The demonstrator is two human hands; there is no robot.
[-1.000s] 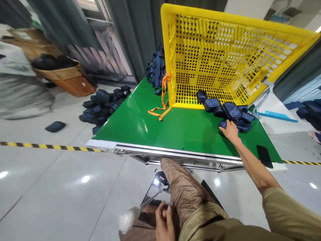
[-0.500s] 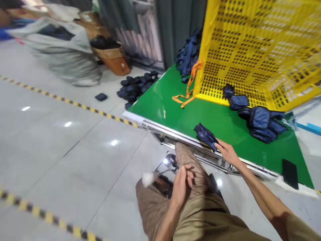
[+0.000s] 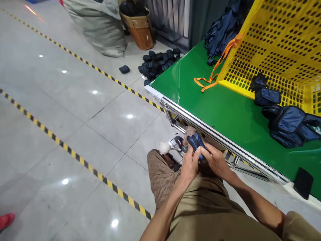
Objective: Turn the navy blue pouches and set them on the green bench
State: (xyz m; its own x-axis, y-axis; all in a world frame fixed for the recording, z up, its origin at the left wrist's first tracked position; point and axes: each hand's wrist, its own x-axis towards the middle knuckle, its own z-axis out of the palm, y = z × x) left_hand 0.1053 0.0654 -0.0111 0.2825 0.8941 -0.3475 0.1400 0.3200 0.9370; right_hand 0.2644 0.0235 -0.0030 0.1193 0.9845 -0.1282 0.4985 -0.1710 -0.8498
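Where the grey sack (image 3: 100, 28) and a basket (image 3: 137, 23) of dark pouches stood on the tiled floor (image 3: 62, 110), loose pouches (image 3: 157, 62) lay beside them. Both the left hand (image 3: 190, 164) and right hand (image 3: 216, 163) gripped one navy pouch (image 3: 196, 144) above the lap. Further right, on the green table (image 3: 220, 113), the tipped yellow crate (image 3: 276, 57) held navy pouches (image 3: 266, 95).

The scene is seen through a single head-worn camera, pointed forward and steeply down over the wearer's lap. Both hands, left (image 3: 190, 164) and right (image 3: 216, 163), are caught close up at lower centre, while the green table (image 3: 225, 113) and yellow crate (image 3: 281, 53) are viewed obliquely at upper right and the floor (image 3: 75, 134) fills the left. No second view is provided, so nothing is shared.
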